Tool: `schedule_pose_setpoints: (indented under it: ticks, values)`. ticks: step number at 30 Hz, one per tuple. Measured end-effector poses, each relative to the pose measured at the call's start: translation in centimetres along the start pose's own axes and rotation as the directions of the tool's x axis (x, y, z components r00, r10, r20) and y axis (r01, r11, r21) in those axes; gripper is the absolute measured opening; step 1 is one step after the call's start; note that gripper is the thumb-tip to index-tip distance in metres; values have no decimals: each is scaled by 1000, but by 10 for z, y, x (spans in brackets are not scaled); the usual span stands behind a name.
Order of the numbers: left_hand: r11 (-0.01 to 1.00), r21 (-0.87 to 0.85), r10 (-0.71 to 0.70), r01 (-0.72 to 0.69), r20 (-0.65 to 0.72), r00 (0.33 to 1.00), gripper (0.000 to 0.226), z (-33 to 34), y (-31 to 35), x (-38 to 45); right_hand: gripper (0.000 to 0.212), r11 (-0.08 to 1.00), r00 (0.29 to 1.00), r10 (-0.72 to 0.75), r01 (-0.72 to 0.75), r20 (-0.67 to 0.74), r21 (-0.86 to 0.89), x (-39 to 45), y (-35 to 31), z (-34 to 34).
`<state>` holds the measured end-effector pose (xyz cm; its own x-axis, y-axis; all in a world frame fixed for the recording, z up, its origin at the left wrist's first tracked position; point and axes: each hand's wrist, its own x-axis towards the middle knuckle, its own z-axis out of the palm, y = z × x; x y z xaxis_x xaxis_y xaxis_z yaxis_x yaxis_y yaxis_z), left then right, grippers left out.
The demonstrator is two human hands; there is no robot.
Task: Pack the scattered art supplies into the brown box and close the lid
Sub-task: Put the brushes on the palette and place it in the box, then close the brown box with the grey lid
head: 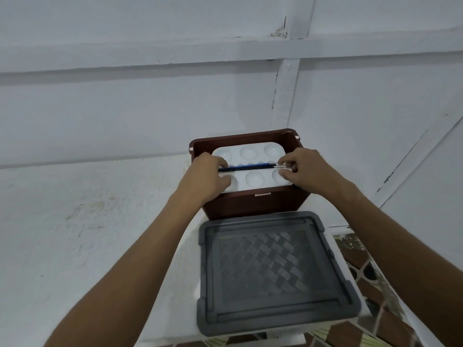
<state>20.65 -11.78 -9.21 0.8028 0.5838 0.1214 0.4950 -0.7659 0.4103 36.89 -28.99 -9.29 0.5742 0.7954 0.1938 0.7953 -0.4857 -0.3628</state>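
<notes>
The brown box (253,205) stands open on a white ledge against the wall. A white paint palette (253,180) with round wells lies across its top opening. Thin blue and black brushes (248,167) lie along the palette's middle groove. My left hand (205,174) grips the palette's left end, thumb on its near edge. My right hand (304,169) holds the right end, fingertips pinching at the brushes' metal tips. The grey lid (273,269) lies flat in front of the box, underside up.
A white wall (125,121) rises right behind and left of the box. The narrow white ledge (185,271) bears box and lid. Brown patterned floor tiles (390,309) show below on the right.
</notes>
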Motion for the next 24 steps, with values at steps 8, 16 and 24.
schedule_pose_setpoints:
  ticks: [8, 16, 24]
  values:
    - [986, -165, -22, -20, -248, 968, 13, 10, -15, -87, 22, 957, 986, 48, 1, -162, 290, -87, -8, 5]
    - [966, -45, -245, 253, 135, 960, 43, 55, -56, -166, 55, 883, 871, 468, -470, 153, -26, -175, 32, 55]
    - [964, -116, -215, 240, 197, 957, 25, 61, -54, -188, 50, 835, 822, 549, -548, 153, -50, -206, 20, 65]
